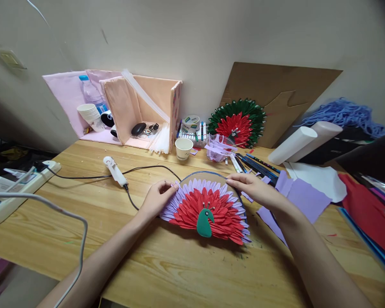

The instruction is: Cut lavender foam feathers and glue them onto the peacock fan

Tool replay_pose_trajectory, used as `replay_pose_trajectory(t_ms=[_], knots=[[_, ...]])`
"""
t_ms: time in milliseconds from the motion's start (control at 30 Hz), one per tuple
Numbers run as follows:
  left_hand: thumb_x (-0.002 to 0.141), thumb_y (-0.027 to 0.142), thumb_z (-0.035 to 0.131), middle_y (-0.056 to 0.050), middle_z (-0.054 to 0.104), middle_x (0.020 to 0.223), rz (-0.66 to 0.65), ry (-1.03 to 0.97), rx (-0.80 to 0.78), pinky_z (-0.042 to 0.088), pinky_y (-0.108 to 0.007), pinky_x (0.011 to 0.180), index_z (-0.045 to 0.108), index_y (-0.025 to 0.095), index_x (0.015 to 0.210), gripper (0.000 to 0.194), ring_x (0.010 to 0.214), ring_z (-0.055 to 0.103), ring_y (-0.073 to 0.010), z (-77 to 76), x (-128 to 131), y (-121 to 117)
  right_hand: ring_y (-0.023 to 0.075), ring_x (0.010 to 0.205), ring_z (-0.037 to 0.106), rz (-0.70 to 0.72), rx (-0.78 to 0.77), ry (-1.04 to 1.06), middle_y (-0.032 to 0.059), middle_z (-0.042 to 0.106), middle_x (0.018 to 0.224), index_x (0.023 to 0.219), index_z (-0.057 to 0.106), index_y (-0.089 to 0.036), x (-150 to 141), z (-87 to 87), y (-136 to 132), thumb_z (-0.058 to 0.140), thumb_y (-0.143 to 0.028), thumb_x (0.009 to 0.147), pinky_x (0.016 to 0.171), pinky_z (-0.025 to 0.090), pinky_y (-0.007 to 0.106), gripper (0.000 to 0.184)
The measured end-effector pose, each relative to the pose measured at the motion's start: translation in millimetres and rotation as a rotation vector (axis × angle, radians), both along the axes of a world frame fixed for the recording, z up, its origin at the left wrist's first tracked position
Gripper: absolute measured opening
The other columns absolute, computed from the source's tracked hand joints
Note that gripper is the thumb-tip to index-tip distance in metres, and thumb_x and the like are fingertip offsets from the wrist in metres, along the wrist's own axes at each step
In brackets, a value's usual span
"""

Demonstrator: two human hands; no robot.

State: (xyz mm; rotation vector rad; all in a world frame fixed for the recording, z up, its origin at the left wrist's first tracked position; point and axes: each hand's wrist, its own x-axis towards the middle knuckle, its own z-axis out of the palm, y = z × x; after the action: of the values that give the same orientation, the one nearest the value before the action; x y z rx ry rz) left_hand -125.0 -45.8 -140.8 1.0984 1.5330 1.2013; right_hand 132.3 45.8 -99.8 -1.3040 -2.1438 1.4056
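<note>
A paper peacock craft [208, 209] lies on the wooden table [186, 265], with lilac outer petals, red inner petals and a green peacock body on a round cardboard base. My left hand [158, 196] rests at its left edge, fingers curled on the lilac petals. My right hand [255, 188] lies at the upper right edge, fingers pinched on a lilac petal.
A white glue gun [114, 170] with black cord lies left of the craft. Behind stand a paper cup [183, 148], markers [192, 136], a plastic bowl of lilac strips [218, 149] and a finished red-green peacock [239, 124]. Lilac [304, 194] and red paper sheets [368, 209] lie right; power strip [19, 184] left.
</note>
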Motion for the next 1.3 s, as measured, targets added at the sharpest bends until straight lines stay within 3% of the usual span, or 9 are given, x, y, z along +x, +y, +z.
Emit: replay_pose_trajectory(t_ms=[333, 633, 1300], knots=[[0.066, 0.036, 0.064, -0.003, 0.064, 0.076, 0.017, -0.003, 0.032, 0.041, -0.025, 0.066, 0.063, 0.015, 0.076, 0.024, 0.070, 0.056, -0.0148, -7.0, -4.4, 1.3, 0.0105, 0.055, 0.039, -0.003, 0.002, 0.021, -0.0023, 0.044, 0.060, 0.063, 0.050, -0.017, 0.0, -0.5, 0.3, 0.050, -0.057, 0.072, 0.052, 0.031, 0.025, 0.041], [0.065, 0.033, 0.062, 0.001, 0.057, 0.064, 0.041, 0.045, 0.016, 0.038, -0.023, 0.058, 0.058, 0.015, 0.068, 0.019, 0.060, 0.050, -0.0115, -3.1, -2.4, 1.6, 0.0108, 0.056, 0.040, 0.016, 0.008, 0.019, -0.0023, 0.045, 0.061, 0.066, 0.053, -0.017, -0.9, -1.3, -0.5, 0.049, -0.055, 0.075, 0.054, 0.031, 0.025, 0.039], [0.062, 0.031, 0.058, 0.003, 0.054, 0.059, 0.052, 0.017, -0.002, 0.039, -0.024, 0.060, 0.055, 0.017, 0.061, 0.014, 0.060, 0.049, -0.0127, 2.1, -3.0, 2.3, 0.0116, 0.057, 0.039, 0.034, -0.019, 0.028, -0.0030, 0.044, 0.061, 0.065, 0.051, -0.018, -1.5, -4.8, 0.3, 0.049, -0.056, 0.075, 0.057, 0.033, 0.026, 0.039]])
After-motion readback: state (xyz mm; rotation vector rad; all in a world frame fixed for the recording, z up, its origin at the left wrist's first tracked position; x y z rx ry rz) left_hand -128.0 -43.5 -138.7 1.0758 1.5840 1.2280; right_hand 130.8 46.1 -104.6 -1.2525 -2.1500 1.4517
